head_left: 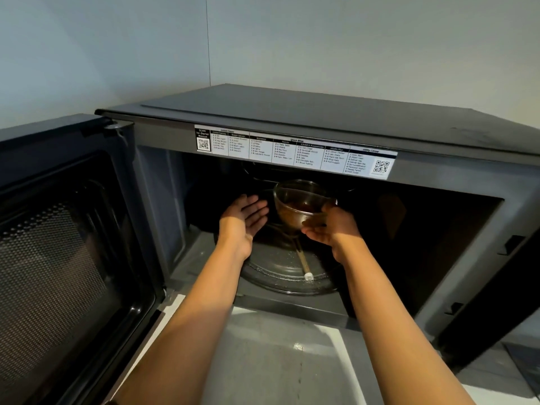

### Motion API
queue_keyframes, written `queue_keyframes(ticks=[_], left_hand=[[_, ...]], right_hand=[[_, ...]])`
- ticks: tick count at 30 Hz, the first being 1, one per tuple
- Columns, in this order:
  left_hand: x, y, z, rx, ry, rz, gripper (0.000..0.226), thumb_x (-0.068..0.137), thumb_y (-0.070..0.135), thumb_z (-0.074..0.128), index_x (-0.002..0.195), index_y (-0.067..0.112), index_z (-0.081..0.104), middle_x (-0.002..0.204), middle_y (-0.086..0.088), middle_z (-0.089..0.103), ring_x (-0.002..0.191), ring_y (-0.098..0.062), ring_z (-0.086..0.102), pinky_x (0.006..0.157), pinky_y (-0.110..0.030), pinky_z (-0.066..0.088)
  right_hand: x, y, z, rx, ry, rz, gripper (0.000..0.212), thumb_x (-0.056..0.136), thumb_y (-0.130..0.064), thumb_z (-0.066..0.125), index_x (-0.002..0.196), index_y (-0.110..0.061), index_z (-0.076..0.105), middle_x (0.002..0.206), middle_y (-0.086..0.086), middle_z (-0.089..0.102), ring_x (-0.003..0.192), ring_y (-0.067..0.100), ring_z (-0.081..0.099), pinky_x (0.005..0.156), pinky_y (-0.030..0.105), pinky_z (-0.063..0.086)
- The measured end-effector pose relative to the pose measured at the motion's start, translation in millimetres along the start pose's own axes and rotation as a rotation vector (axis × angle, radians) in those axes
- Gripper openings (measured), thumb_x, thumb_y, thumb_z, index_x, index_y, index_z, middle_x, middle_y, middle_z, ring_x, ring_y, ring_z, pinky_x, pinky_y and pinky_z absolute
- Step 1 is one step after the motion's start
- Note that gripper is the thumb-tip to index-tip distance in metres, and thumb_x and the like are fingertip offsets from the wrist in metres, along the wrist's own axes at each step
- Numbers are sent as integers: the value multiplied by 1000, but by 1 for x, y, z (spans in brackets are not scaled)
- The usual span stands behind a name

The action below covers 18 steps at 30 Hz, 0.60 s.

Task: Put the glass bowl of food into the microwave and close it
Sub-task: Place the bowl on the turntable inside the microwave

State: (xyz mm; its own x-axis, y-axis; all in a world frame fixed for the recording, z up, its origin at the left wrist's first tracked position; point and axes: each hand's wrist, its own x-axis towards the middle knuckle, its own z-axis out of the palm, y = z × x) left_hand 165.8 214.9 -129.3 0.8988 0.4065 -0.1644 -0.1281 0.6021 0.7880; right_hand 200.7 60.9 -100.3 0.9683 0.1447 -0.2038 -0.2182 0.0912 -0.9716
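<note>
A clear glass bowl [298, 204] with dark brown food in it is inside the cavity of the dark grey microwave [306, 118], held above the glass turntable [280, 267]. My right hand [333, 229] grips the bowl by its right rim and lower side. Just left of the bowl, my left hand [244, 219] is inside the cavity with palm up and fingers spread, a small gap from the glass. The microwave door [67, 252] stands swung wide to the left.
A white label strip [295, 150] with printed menus runs along the top of the opening. The oven sits in a wall corner on a pale grey counter [280, 355]. A roller arm with a white wheel [308, 276] shows under the turntable.
</note>
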Motion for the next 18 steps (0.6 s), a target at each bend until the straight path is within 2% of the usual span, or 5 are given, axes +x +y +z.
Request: queue_keyframes(ticks=[2,8,12,15,18], left_hand=[[0,-1,-2,5,-5,3,35,97,25,36,109,1,57,116,-18,58,81,-19,60,75,-28,48],[6,5,0,37,-8,32,28,97,25,37,83,12,57,89,-8,63,80,-19,60,73,-29,48],[8,5,2,62,18,27,29,97,25,36,88,10,58,96,-8,62,80,-17,59,74,-29,47],[6,3,2,67,19,14,35,97,24,36,115,2,55,106,-12,60,81,-17,60,75,-28,47],[5,2,0,65,27,24,28,96,23,37,99,7,59,99,-9,63,84,-19,60,74,-28,48]], right_hand=[[1,2,0,-31,-5,6,16,97,-16,31,97,-6,44,64,13,58,33,12,58,33,16,48],[8,3,2,-69,-13,7,16,97,-17,31,101,-6,42,65,15,57,28,10,56,30,16,46],[5,6,4,-75,-30,31,18,97,-17,30,93,-5,43,65,15,56,26,10,55,30,16,46],[3,5,4,-75,-26,29,29,98,-16,30,72,-10,44,64,14,56,26,9,54,31,16,46],[2,5,5,-87,-21,20,31,97,-15,30,69,-13,42,64,13,56,29,10,55,32,16,46]])
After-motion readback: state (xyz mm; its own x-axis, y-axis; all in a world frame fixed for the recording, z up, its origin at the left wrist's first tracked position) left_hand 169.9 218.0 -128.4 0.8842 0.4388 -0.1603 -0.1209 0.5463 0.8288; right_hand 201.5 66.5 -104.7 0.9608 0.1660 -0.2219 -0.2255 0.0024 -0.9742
